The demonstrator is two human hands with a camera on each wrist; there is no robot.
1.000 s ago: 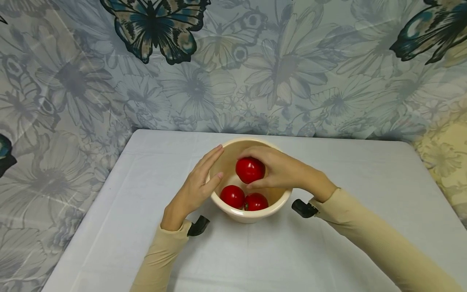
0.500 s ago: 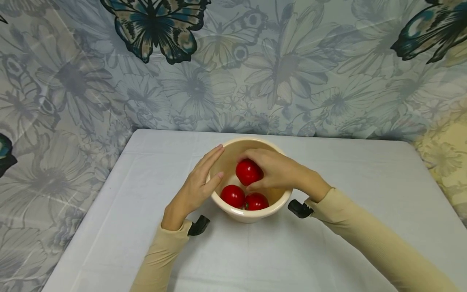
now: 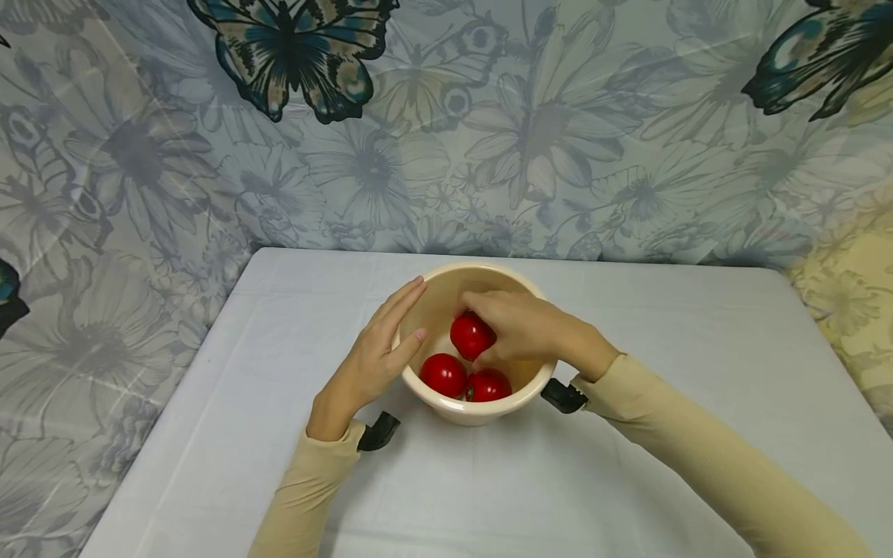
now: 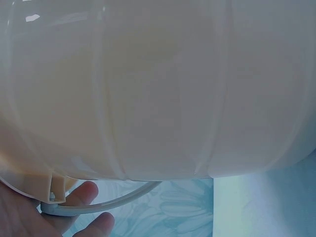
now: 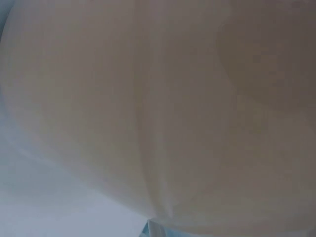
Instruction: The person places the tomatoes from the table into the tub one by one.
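A cream plastic bucket (image 3: 470, 411) stands on the table in the head view. Its ribbed outer wall (image 4: 158, 89) fills much of the left wrist view, where a curved handle (image 4: 118, 202) hangs near the fingers. Two red tomatoes, a left one (image 3: 443, 375) and a right one (image 3: 488, 385), lie inside at the near side. My right hand (image 3: 519, 329) reaches over the rim and grips a third tomato (image 3: 471, 336) inside the bucket, its fingertips partly hidden. Along the left rim rests my left hand (image 3: 373, 353), fingers extended. The right wrist view shows only the bucket's wall (image 5: 148, 98) up close.
A white cloth covers the table (image 3: 628, 480). Behind it hangs a floral curtain (image 3: 453, 155) with butterfly prints. Black wrist cameras, a left one (image 3: 380, 432) and a right one (image 3: 563, 396), sit close to the bucket.
My right hand has moved left and lower into the bucket with its tomato, which now sits closer to the other two. The left hand has stayed at the rim.
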